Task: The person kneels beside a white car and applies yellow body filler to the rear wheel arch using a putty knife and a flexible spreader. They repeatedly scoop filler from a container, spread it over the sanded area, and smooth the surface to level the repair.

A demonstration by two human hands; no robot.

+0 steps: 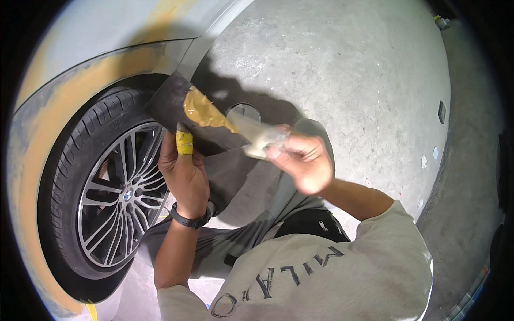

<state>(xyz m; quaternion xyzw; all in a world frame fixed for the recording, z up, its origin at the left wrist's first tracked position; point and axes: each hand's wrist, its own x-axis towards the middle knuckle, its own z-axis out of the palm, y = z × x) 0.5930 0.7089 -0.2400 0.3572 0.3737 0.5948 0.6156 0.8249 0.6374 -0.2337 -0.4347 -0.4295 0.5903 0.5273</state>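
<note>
My left hand (182, 171), with yellow tape round its thumb, grips a dark flat board (167, 96) from below. A lump of mustard-yellow paste (201, 107) lies spread across the board's middle. My right hand (305, 160) holds a pale spreader (259, 142), blurred by motion, with its blade at the right end of the paste; whether the blade touches it is hard to tell. Just left of the board is a car's wheel (123, 195) with a multi-spoke rim, under a wheel arch (64, 101) that has patches of tan filler along it.
My knees and grey trousers are below my hands on a pale concrete floor (364, 64). A round item (241, 111) lies on the floor behind the board. A darker strip (455, 107) runs along the right side, with small objects (442, 111) near its edge.
</note>
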